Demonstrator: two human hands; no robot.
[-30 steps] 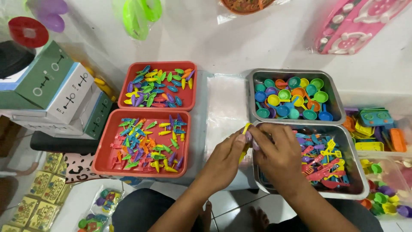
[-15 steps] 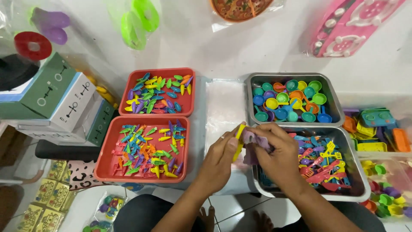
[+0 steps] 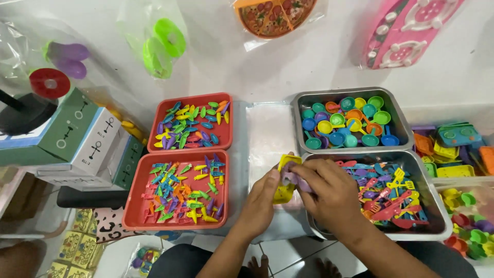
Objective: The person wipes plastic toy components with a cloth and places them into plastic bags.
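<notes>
small yellow plastic toy piece (image 3: pixel 284 186) sits between both hands in the head view, just off the near left corner of the lower steel tray (image 3: pixel 431 226), above a clear plastic sheet (image 3: pixel 267 136) on the white tabletop (image 3: pixel 319 56). the left hand (image 3: pixel 261 201) has its fingers clamped on the yellow piece from the left and below. the right hand (image 3: pixel 332 195) comes in from the right, its fingers closed on a pale purple plastic bit (image 3: pixel 292 178) that touches the yellow piece.

the lower steel tray holds flat toy utensils in red, blue, purple and yellow. the upper steel tray (image 3: pixel 350 95) behind it holds small round toy pans in blue, teal, green and yellow. to the left, two red square plastic trays lie one behind the other: the near red tray (image 3: pixel 135 203) and the far red tray (image 3: pixel 154 128), both filled with little multicoloured fish-like pieces. green and white cardboard boxes (image 3: pixel 77 144) stand further left. at the right edge, a clear bin (image 3: pixel 453 149) holds assorted bright toy parts. bagged toys lie at the far side: a toy pizza (image 3: pixel 275 15), a pink toy stove (image 3: pixel 411 28) and green rings (image 3: pixel 162 46).
</notes>
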